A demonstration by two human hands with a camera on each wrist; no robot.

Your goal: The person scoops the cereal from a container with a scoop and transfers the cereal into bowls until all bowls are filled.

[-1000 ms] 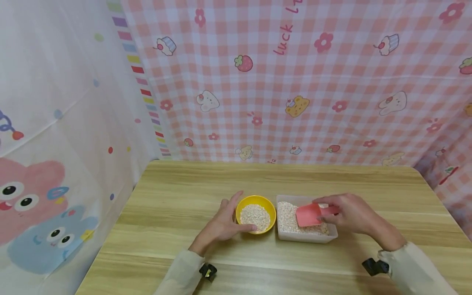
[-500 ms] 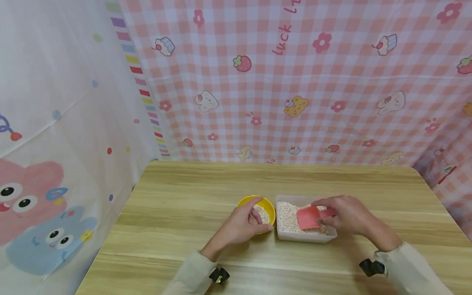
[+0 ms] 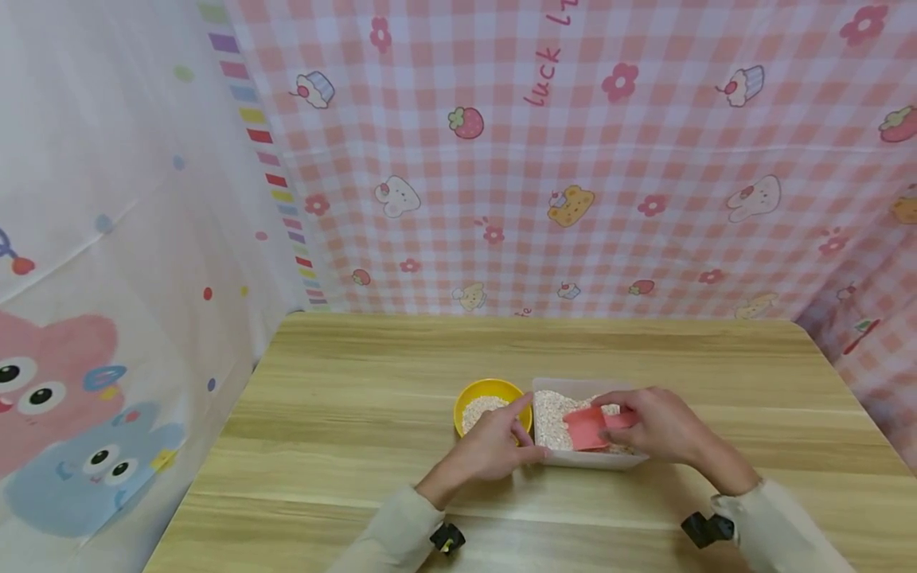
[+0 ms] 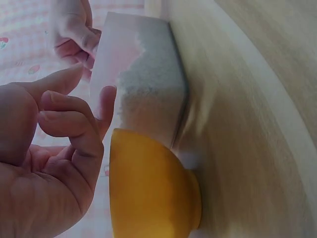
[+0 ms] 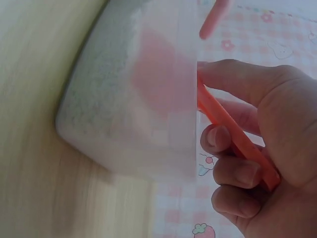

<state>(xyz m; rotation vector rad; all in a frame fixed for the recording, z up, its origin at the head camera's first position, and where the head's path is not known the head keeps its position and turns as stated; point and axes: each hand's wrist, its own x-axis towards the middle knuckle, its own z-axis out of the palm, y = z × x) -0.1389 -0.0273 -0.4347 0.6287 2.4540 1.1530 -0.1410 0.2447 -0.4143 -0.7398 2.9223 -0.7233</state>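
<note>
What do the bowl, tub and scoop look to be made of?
Bowl: probably plastic, smooth and low-sheen, going by its even yellow wall; glazed ceramic isn't ruled out.
Tub: translucent, frosted plastic, likely; grains and scoop show hazily through it.
Scoop: likely rigid plastic, smooth, uniformly coloured, with a clean-edged handle.

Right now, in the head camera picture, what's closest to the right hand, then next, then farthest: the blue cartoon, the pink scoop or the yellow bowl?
1. Pink scoop: held in the right hand.
2. Yellow bowl: left, beyond the box.
3. Blue cartoon: far left, on the curtain.
</note>
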